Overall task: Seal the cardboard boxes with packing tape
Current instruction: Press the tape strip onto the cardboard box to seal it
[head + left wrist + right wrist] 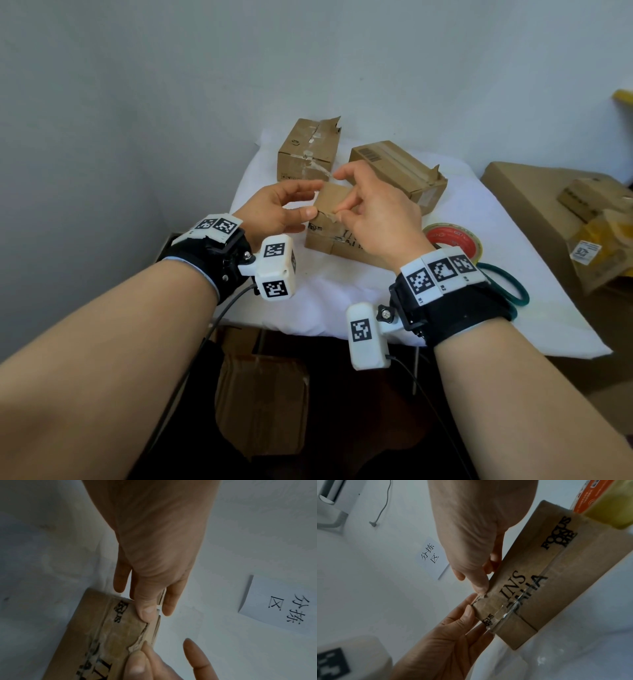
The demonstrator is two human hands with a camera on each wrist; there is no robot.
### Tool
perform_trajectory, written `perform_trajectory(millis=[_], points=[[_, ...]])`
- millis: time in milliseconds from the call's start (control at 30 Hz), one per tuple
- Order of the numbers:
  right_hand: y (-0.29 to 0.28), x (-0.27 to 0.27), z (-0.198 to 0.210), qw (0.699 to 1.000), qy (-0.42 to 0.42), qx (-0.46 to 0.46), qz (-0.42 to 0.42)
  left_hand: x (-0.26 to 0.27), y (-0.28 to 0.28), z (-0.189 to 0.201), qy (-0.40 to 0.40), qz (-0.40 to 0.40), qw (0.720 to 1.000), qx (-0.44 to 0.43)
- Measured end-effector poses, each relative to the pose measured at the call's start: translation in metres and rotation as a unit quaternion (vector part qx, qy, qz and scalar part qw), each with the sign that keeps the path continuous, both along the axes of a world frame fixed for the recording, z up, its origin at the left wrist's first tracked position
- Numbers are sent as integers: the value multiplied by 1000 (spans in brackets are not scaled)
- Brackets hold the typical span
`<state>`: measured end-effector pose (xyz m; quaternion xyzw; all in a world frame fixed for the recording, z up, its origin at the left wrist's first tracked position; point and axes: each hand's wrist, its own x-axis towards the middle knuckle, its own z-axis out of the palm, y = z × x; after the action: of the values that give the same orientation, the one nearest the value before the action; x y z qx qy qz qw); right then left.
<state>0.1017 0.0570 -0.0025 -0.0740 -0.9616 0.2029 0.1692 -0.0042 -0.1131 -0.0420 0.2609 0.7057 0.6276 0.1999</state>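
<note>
A small printed cardboard box [337,241] lies in the middle of the white-covered table [513,318], with one brown flap [334,198] standing up. My left hand [313,199] pinches the flap's left edge between thumb and fingers. My right hand [342,209] pinches the same flap at its near edge, by a torn strip of old tape. In the left wrist view my left hand [157,610] grips the box [102,635] rim. The right wrist view has my right hand [485,580] on the box [530,581] edge. A roll of packing tape [454,240] lies right of the box.
Two more cardboard boxes [306,150] [400,169] stand at the back of the table. Green-handled scissors [507,291] lie near my right wrist. Larger boxes [548,219] are stacked off the table's right side, another under it [262,404]. A paper note [431,558] hangs on the wall.
</note>
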Motion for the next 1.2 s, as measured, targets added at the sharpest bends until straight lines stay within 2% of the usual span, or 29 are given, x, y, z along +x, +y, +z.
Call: perform_trajectory(millis=[300, 500, 633, 800, 967, 1200], points=[[4, -1, -4, 998, 32, -33, 39, -10, -5, 3, 25, -51, 998, -40], [9, -1, -4, 996, 32, -51, 67, -9, -6, 8, -22, -55, 997, -41], [10, 1, -2, 994, 26, -60, 90, -5, 4, 7, -8, -47, 998, -41], [12, 3, -1, 991, 27, -68, 111, -2, 12, 6, -39, -70, 997, -21], [13, 1, -9, 987, 52, -101, 117, 4, 15, 7, -56, -29, 998, 23], [14, -1, -14, 972, 78, -189, 116, 3, 14, 0, -29, -2, 999, 20]])
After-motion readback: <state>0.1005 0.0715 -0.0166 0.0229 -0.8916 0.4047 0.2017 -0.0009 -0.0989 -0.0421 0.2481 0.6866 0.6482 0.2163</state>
